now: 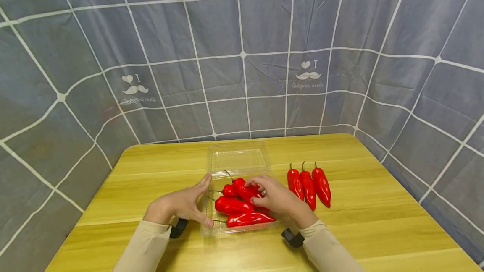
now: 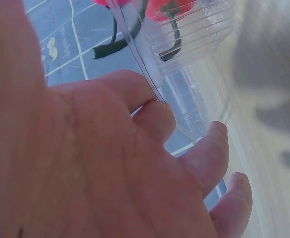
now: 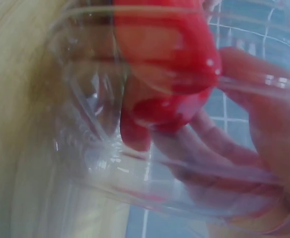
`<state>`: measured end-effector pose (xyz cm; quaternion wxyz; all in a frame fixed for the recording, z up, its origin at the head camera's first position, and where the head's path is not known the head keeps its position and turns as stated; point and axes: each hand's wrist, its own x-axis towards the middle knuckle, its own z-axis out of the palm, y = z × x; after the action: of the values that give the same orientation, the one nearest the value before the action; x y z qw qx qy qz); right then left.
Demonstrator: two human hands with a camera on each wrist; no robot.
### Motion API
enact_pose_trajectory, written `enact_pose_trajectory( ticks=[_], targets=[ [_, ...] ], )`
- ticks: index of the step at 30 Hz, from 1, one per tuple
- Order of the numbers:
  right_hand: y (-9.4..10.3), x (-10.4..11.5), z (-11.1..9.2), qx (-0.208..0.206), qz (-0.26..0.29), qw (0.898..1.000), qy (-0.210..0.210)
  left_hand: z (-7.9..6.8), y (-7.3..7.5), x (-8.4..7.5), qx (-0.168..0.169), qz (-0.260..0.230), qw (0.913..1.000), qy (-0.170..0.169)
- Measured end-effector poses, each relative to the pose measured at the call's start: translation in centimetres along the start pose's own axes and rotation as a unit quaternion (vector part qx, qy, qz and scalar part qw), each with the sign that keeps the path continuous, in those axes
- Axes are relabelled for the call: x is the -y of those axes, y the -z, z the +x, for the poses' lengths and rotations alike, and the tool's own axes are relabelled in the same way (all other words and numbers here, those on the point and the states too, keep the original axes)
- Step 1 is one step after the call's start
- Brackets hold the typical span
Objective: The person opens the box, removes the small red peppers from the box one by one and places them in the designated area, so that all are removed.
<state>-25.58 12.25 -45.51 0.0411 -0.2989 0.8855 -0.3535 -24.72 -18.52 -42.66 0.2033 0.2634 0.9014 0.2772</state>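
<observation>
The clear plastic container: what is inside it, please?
In the head view, the container holds red peppers; four can be made out. The right hand partly covers the farther ones, so what lies beneath it, or under the peppers, cannot be seen.

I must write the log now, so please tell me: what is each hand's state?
Left hand: open, fingers spread, touching the clear container.
Right hand: closed, holding a red pepper over others.
</observation>
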Motion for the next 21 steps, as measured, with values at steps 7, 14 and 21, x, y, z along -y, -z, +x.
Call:
enact_pose_trajectory(
  ticks=[7,14,21],
  targets=[
    [0.2,-0.1,0.2,-0.011,0.027,1.0,-0.003,0.0,0.0,0.0,0.001,-0.002,1.0,0.0],
    [0.4,0.0,0.1,-0.018,0.057,0.998,-0.031,-0.2,0.1,-0.2,0.002,-0.006,1.0,-0.005],
    [1.0,-0.1,0.0,-0.038,0.088,0.995,-0.021,-0.2,0.1,-0.1,0.002,-0.008,0.9999,-0.009]
  ],
)
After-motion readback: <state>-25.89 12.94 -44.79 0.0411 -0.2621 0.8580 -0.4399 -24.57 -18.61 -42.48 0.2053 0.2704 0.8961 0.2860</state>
